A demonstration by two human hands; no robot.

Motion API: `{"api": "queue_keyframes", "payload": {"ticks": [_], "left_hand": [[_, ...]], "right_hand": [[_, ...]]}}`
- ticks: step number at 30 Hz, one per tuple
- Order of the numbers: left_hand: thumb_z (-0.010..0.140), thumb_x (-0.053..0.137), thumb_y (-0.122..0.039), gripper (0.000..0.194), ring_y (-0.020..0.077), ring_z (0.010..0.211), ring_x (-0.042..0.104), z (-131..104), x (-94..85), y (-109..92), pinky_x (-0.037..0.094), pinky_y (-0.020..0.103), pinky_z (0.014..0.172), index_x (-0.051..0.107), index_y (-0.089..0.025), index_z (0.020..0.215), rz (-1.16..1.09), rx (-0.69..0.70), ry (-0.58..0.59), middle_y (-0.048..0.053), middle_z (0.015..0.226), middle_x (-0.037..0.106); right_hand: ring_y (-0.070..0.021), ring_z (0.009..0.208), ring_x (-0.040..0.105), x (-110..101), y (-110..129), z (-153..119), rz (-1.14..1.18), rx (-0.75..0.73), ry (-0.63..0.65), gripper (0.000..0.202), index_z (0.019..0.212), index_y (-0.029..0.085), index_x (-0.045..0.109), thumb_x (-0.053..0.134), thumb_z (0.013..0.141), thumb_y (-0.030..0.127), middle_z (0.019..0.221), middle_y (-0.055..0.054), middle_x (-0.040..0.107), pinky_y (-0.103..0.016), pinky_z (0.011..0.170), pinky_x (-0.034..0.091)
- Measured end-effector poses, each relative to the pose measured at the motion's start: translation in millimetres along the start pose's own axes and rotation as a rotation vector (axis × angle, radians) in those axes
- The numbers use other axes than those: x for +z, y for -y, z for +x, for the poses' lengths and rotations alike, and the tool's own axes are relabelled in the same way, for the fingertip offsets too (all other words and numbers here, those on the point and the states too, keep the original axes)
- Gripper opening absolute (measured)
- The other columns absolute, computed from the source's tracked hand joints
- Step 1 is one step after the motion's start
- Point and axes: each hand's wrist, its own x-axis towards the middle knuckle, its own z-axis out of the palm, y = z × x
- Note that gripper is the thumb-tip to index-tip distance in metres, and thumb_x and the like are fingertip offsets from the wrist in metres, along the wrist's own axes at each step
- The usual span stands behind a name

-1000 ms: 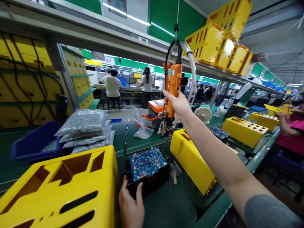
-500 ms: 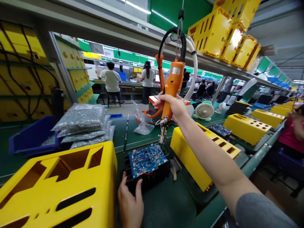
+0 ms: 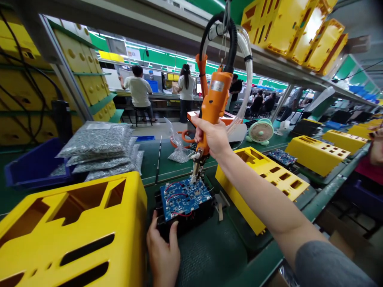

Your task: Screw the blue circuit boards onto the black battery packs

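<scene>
My right hand (image 3: 214, 137) is wrapped round an orange power screwdriver (image 3: 216, 95) that hangs from above with black and clear hoses. Its metal tip points down at the far edge of a blue circuit board (image 3: 182, 201); whether the tip touches the board I cannot tell. Red wires run across the board, which lies on a black housing (image 3: 191, 223). At the near left corner of that housing, my left hand (image 3: 164, 247) grips it between thumb and fingers.
Yellow casings stand left (image 3: 125, 215) and right (image 3: 239, 187) of the housing. Behind are stacked bags of small metal parts (image 3: 97, 139), a blue bin (image 3: 36, 163), a thin black rod (image 3: 158, 159) and a green fan (image 3: 261, 131). Overhead runs a shelf with yellow casings (image 3: 287, 24). People work beyond.
My right hand has brought the screwdriver down and left, so its tip is now at the board's far edge. My left hand keeps its grip on the housing. The view has shifted slightly.
</scene>
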Motion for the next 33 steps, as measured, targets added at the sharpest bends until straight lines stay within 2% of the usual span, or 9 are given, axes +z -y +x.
{"api": "queue_keyframes", "payload": {"ticks": [8,27,33], "left_hand": [[0.082,0.05,-0.052,0.065,0.0287,0.126,0.042,-1.6,-0.9,-1.4,0.034,0.046,0.106,0.037,-0.015,0.134,-0.006,-0.009,-0.007,0.016,0.137,0.044],[0.082,0.053,-0.049,0.062,0.0289,0.126,0.042,-3.7,1.9,1.2,0.034,0.048,0.106,0.038,-0.016,0.133,-0.019,0.009,-0.014,0.016,0.137,0.044],[0.083,0.053,-0.047,0.061,0.0286,0.126,0.042,-4.8,0.4,0.5,0.034,0.048,0.106,0.037,-0.017,0.133,-0.026,0.0,0.004,0.016,0.138,0.043]], "right_hand": [[-0.0056,0.038,0.041,1.4,-3.5,-1.3,-0.008,0.023,0.022,0.02,0.077,0.02,0.058,0.07,0.072,0.035,0.048,0.008,0.045,-0.022,0.039,0.035],[-0.0066,0.038,0.039,5.5,-6.5,-0.6,-0.034,-0.003,0.074,0.023,0.069,0.02,0.051,0.069,0.075,0.035,0.047,0.008,0.042,-0.024,0.04,0.035],[-0.0064,0.039,0.039,3.9,-5.1,0.6,-0.072,0.004,0.054,0.025,0.076,0.02,0.055,0.071,0.072,0.039,0.048,0.008,0.043,-0.023,0.04,0.035]]}}
